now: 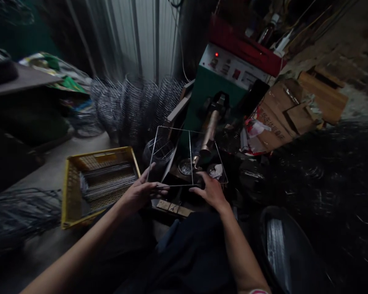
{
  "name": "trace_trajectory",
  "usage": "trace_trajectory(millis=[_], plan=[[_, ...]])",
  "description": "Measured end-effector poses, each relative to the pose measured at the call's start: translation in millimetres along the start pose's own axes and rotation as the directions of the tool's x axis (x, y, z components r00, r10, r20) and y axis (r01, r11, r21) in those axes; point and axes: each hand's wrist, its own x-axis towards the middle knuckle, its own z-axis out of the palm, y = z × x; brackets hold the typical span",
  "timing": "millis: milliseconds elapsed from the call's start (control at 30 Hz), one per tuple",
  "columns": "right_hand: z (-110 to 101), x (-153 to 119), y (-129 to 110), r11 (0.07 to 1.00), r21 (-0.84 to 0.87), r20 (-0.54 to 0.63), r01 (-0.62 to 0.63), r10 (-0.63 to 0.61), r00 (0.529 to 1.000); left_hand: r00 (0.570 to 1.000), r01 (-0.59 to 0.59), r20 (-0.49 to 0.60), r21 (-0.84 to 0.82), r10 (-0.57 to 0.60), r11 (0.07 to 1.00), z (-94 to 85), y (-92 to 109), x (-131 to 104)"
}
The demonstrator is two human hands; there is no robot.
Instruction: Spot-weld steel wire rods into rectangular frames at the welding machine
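In the head view, a silvery rectangular frame of thin metal wire (191, 157), divided by one middle bar, was held up in front of the green metal machine (202, 90) with a white control panel and a red top. The bare left hand (145, 188) grasped the frame at its near left corner, thumb raised along the side wire and fingers under the near wire. The bare right hand (212, 190) was at the near wire beside the middle bar, thumb and forefinger apart; I cannot tell whether it gripped the wire or only steadied it.

A copper-coloured cylindrical metal arm (211, 126) jutted from the machine's front, its tip close to the middle bar. Below that arm, in front of the machine, was a shallow round dish (185, 167) of small shiny pieces. Nearer the person's lap, also in front of the machine, was a pale wooden block (173, 207).

To the left of the machine were a yellow plastic crate (65, 196) with thin straight metal rods (108, 183) inside and, farther back, tall grey stacks of wire rings (133, 102). To the machine's right was an open brown cardboard box (277, 116) with dark printed characters
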Motion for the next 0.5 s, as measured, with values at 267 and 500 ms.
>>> trace_trajectory(millis=[267, 500], plan=[[-11.6, 86.7, 49.8, 0.861, 0.487, 0.031, -0.145, 0.149, 0.988, 1.0, -0.003, 0.029, -0.015, 0.003, 1.0, 2.1, -6.5, 23.1], [11.8, 136.8, 45.2, 0.766, 0.612, 0.102, -0.194, 0.167, 0.981, 0.999, -0.012, -0.032, 0.002, 0.012, 1.0, 7.7, 1.3, 32.6]])
